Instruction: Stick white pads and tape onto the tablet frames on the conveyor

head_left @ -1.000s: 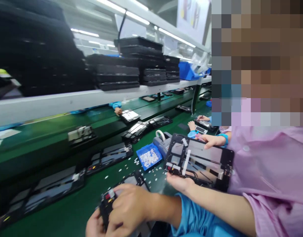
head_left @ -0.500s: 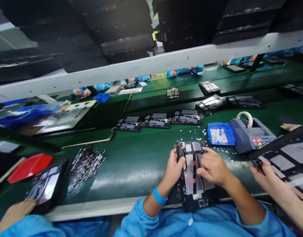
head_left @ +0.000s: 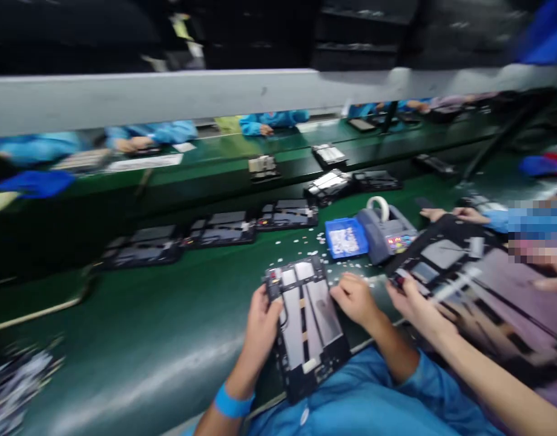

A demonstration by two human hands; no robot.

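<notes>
My left hand point(head_left: 259, 324) grips the left edge of an opened tablet point(head_left: 312, 315), thumb on top. The tablet's inside faces up, with silver battery panels, black ribbon strips and small circuit parts; it tilts above the bench edge near my lap. My right hand point(head_left: 358, 298) is curled just beside the tablet's upper right edge, its fingertips pressed together. Whether they hold something small cannot be made out. Beyond the right hand, small white pieces point(head_left: 351, 264) lie scattered near a blue tray point(head_left: 344, 221) of white pieces and a grey tape dispenser point(head_left: 373, 239).
Several opened tablets point(head_left: 221, 229) lie in a row across the green bench point(head_left: 169, 327). At right, a co-worker's hand point(head_left: 424, 315) holds another opened device point(head_left: 446, 254) close to my right arm. Blurred metallic parts point(head_left: 22, 381) lie at lower left. A white shelf beam point(head_left: 169, 100) crosses above.
The view has swung to the right. My right hand has moved off the tablet's face to beside its right edge. The tablet stays in my left hand, now more tilted.
</notes>
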